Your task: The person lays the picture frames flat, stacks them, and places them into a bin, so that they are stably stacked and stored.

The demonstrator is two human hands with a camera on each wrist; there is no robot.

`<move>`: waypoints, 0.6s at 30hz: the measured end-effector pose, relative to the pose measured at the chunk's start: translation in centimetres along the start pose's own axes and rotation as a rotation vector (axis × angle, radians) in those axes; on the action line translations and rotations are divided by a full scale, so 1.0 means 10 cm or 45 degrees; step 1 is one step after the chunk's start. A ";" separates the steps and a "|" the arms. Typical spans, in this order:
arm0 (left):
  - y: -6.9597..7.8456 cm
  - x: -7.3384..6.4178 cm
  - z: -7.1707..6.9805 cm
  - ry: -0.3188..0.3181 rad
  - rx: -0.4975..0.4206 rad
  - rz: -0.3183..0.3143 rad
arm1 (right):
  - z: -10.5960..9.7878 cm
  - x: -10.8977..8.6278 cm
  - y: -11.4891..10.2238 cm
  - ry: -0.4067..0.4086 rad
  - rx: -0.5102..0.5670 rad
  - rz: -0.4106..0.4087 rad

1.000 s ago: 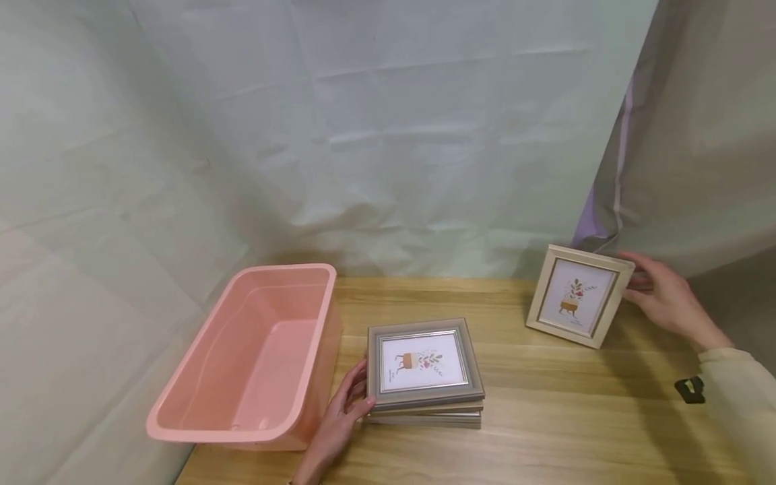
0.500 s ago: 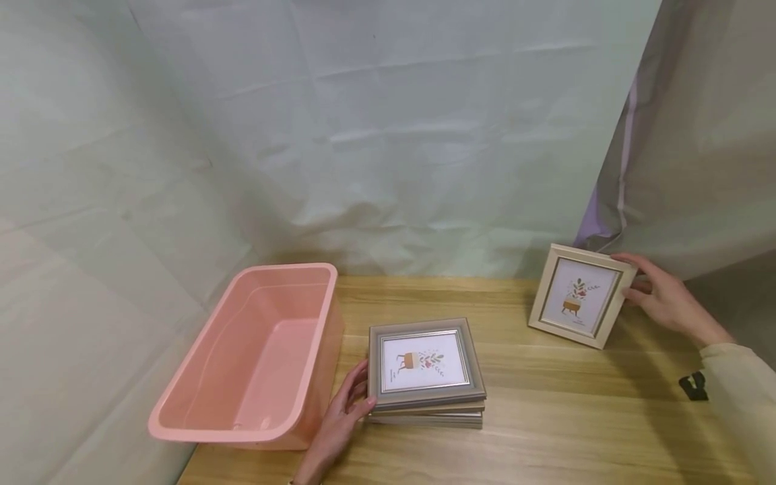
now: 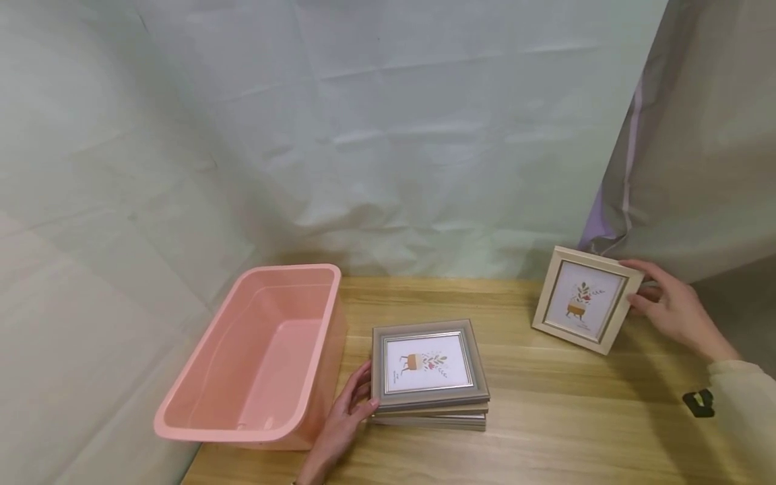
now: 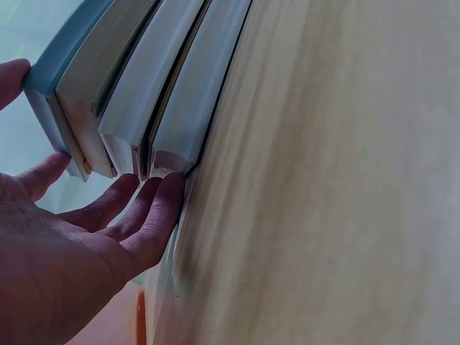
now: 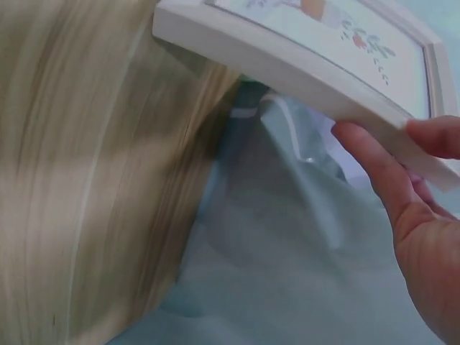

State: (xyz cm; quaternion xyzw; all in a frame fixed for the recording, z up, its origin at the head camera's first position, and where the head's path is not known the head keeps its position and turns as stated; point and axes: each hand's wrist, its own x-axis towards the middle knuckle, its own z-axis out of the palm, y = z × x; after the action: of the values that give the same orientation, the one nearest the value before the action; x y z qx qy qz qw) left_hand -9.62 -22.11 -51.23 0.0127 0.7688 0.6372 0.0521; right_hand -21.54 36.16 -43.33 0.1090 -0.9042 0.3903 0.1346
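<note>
A pale cloth (image 3: 424, 148) hangs behind the worktop's (image 3: 545, 417) back edge, with a grey cloth (image 3: 721, 155) at the back right. The tub (image 3: 275, 377) stands along the left edge, close beside the left hand (image 3: 341, 423) and frame stack (image 3: 428, 364). A small black object (image 3: 698, 409) shows beside the right sleeve (image 3: 736, 391). The stack lies between tub and cream frame (image 3: 587, 300). The left hand's thumb and loosely extended fingertips touch its left side. Near the back edge, the right hand (image 3: 675, 310) pinches the right side of the cream frame, which tilts; whether its bottom touches the worktop I cannot tell.
</note>
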 end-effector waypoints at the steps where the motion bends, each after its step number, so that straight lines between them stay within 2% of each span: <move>1: 0.00 0.00 0.00 0.000 0.000 -0.002 | 0.00 -0.02 -0.02 0.019 0.001 0.000; 4: 0.01 0.01 0.00 0.001 0.000 0.000 | 0.02 -0.07 -0.08 0.072 0.021 0.018; 6: 0.01 0.01 -0.01 0.004 -0.002 0.005 | 0.04 -0.11 -0.13 0.100 0.063 0.064; 13: 0.02 0.02 -0.01 0.004 -0.005 0.010 | 0.15 -0.26 -0.33 0.179 0.294 0.220; 16: 0.02 0.02 -0.01 -0.001 -0.006 0.010 | 0.21 -0.30 -0.42 0.207 0.422 0.256; 18: 0.02 0.02 -0.01 -0.004 -0.009 0.013 | 0.25 -0.33 -0.48 0.236 0.579 0.268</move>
State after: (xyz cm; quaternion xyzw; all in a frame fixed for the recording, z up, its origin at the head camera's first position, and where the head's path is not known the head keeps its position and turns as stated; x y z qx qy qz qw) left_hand -9.87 -22.14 -51.04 0.0173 0.7665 0.6400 0.0502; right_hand -17.40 31.36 -42.83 0.0055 -0.7836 0.6035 0.1474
